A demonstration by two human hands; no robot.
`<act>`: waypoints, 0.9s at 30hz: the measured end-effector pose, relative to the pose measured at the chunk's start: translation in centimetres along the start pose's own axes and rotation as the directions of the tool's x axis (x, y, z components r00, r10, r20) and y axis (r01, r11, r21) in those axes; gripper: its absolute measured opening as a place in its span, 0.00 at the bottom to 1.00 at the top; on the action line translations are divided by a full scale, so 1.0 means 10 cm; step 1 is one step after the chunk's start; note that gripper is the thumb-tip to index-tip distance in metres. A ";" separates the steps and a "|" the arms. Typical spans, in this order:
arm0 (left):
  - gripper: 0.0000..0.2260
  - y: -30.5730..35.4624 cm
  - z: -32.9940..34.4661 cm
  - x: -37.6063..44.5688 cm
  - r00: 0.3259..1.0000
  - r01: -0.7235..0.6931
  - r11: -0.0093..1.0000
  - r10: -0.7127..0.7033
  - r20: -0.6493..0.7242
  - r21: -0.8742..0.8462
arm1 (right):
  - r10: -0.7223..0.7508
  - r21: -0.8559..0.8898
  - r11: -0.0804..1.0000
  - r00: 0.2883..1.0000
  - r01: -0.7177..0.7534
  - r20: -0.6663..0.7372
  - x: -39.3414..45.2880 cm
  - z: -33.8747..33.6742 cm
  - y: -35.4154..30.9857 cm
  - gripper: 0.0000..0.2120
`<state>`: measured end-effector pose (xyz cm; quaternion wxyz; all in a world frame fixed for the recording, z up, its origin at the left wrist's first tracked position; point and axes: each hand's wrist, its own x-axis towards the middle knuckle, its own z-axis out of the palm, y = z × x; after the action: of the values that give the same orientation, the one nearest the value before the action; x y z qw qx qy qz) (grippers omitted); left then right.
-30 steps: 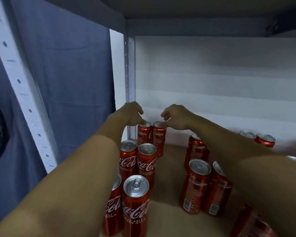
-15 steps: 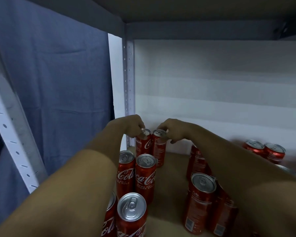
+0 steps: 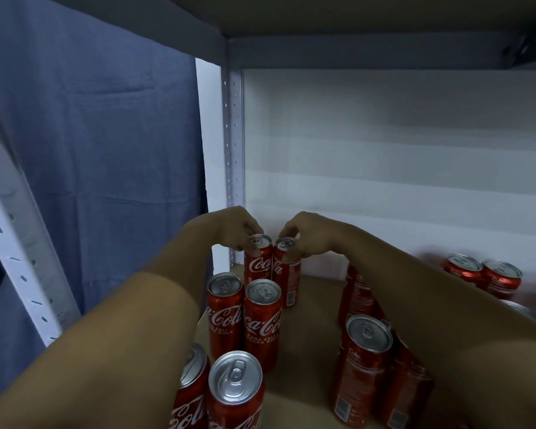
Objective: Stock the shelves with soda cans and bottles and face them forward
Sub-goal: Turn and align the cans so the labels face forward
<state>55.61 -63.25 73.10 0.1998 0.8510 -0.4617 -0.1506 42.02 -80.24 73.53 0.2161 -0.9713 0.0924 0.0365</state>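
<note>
cans: glossy red metal | curtain: matt blue cloth

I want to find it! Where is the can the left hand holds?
Back left corner of the shelf, by the metal post, touching the right hand's can.

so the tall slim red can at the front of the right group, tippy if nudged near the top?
Probably. The tall slim red can is narrow for its height, so a high push likely topples it. Its tab looks unopened, so probably full and steadier. Its metal wall looks smooth, maybe slippery.
</note>
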 end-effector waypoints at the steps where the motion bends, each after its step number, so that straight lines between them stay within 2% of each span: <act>1: 0.20 0.00 0.00 -0.01 1.000 0.010 0.999 -0.010 0.006 -0.039 | -0.004 0.026 1.000 1.000 0.004 0.008 -0.02 -0.01 0.00 0.27; 3: 0.26 0.03 0.02 -0.03 0.999 0.048 0.992 -0.049 0.000 -0.113 | 0.012 0.045 0.999 1.000 -0.012 0.008 -0.04 -0.01 0.00 0.36; 5: 0.29 0.05 0.05 -0.02 0.996 0.078 0.986 -0.083 -0.031 -0.149 | 0.045 0.025 0.999 0.999 -0.045 -0.005 -0.05 0.01 -0.01 0.42; 9: 0.23 0.02 0.08 0.00 0.994 0.074 0.990 -0.082 -0.069 -0.124 | 0.091 0.066 0.994 0.995 -0.087 -0.052 -0.04 0.05 -0.01 0.33; 13: 0.19 0.04 0.05 -0.05 1.000 0.026 0.989 -0.026 0.001 -0.145 | 0.037 0.082 0.996 0.999 -0.036 -0.014 -0.08 0.03 0.03 0.24; 18: 0.29 0.08 0.08 -0.05 0.997 0.076 0.984 -0.076 0.007 -0.163 | 0.075 0.089 0.993 0.996 -0.072 -0.036 -0.13 0.06 0.01 0.40; 20: 0.28 0.06 0.09 -0.02 0.996 0.088 0.987 -0.092 -0.022 -0.133 | 0.104 0.074 0.992 0.993 -0.100 -0.056 -0.11 0.09 -0.01 0.37; 22: 0.24 0.03 0.09 -0.01 0.997 0.054 0.993 -0.059 -0.042 -0.106 | 0.109 0.081 0.991 0.992 -0.104 -0.060 -0.09 0.10 0.00 0.28; 24: 0.20 0.01 0.08 -0.03 0.999 0.007 0.998 -0.010 -0.042 -0.070 | 0.087 0.086 0.993 0.995 -0.083 -0.048 -0.10 0.08 0.02 0.24; 27: 0.23 0.01 0.07 -0.07 1.000 0.004 0.993 -0.007 -0.026 -0.120 | 0.051 0.139 0.989 0.998 -0.044 -0.047 -0.15 0.07 0.01 0.31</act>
<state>54.90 -62.85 72.55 0.2563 0.8407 -0.4468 -0.1671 40.48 -79.75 73.09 0.2793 -0.9522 0.1233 0.0108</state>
